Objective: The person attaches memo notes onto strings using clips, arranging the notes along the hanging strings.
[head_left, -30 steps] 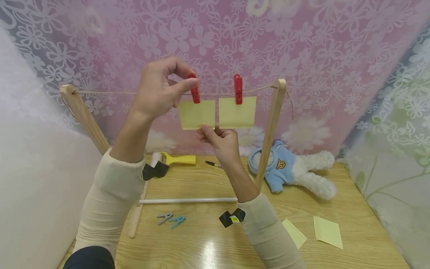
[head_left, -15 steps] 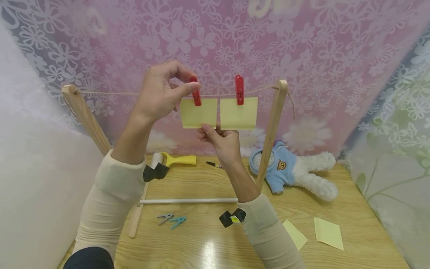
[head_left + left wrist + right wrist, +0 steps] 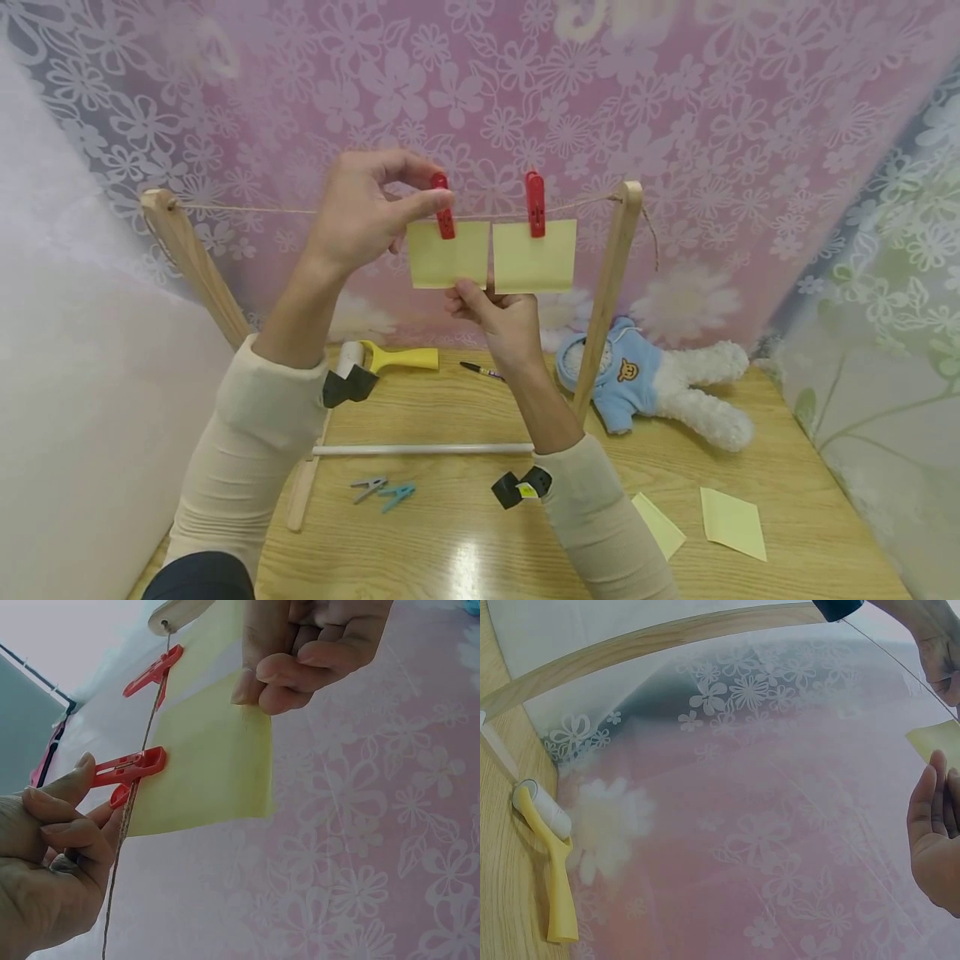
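Note:
My left hand (image 3: 360, 208) pinches a red clothespin (image 3: 446, 223) between thumb and fingers. The clothespin's jaws sit over the string (image 3: 247, 208) and the top edge of a yellow sticky note (image 3: 442, 260). Below, my right hand (image 3: 512, 329) pinches that note's lower right corner between thumb and fingers. Just to the right, a second yellow sticky note (image 3: 534, 260) hangs from another red clothespin (image 3: 536, 204). The left wrist view shows the gripped clothespin (image 3: 139, 766) crossing the string, with the note (image 3: 214, 765) stretched flat toward my right hand (image 3: 315, 652).
Wooden posts (image 3: 611, 283) hold the string, with a white rod (image 3: 427, 449) low between them. On the table (image 3: 390, 550) lie grey (image 3: 369, 487) and teal (image 3: 397, 496) clothespins, loose sticky notes (image 3: 733, 522), a yellow-handled roller (image 3: 405, 357), a pen (image 3: 480, 368) and a plush toy (image 3: 637, 371).
My left hand, its clothespin and the pinched note have shifted slightly right, so the gap to the second note is narrower. Both hands keep their grips.

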The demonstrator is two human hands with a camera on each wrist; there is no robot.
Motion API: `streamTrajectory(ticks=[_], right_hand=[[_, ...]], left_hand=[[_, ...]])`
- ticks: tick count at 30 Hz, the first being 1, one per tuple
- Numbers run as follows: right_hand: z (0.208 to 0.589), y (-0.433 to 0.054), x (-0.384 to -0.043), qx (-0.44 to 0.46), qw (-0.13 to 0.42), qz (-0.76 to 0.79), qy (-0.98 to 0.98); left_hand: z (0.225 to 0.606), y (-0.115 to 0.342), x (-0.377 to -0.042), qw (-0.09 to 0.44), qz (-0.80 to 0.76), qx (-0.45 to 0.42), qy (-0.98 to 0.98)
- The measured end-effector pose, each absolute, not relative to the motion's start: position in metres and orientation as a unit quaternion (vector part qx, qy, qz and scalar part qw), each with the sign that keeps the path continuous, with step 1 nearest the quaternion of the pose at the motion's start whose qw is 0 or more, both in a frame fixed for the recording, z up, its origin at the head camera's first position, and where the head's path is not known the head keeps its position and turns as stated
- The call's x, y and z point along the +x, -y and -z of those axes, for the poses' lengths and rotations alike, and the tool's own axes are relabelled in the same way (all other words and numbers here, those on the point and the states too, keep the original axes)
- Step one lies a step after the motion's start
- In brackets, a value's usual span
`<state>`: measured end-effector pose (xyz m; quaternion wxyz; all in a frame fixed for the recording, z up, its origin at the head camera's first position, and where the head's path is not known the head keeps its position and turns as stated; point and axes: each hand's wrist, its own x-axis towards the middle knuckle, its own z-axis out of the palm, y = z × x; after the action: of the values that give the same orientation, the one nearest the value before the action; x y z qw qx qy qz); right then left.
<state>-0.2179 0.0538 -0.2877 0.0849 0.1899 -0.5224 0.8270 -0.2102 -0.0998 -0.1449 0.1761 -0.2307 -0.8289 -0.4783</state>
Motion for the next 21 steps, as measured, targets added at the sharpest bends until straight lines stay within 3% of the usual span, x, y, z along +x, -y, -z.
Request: streamTrajectory(ticks=[7, 21], right_hand=[[0.2885, -0.0553, -0.2162, 0.171, 0.056, -0.819, 0.545], [0.2953, -0.0604, -0.2165, 0.196, 0.054, -0.795, 0.571]], left_hand=[[0.1458, 0.0996, -0.2099, 0.183, 0.470, -0.226, 0.833], [0.1475, 0.0985, -0.2086, 0.163, 0.469, -0.212, 0.842]])
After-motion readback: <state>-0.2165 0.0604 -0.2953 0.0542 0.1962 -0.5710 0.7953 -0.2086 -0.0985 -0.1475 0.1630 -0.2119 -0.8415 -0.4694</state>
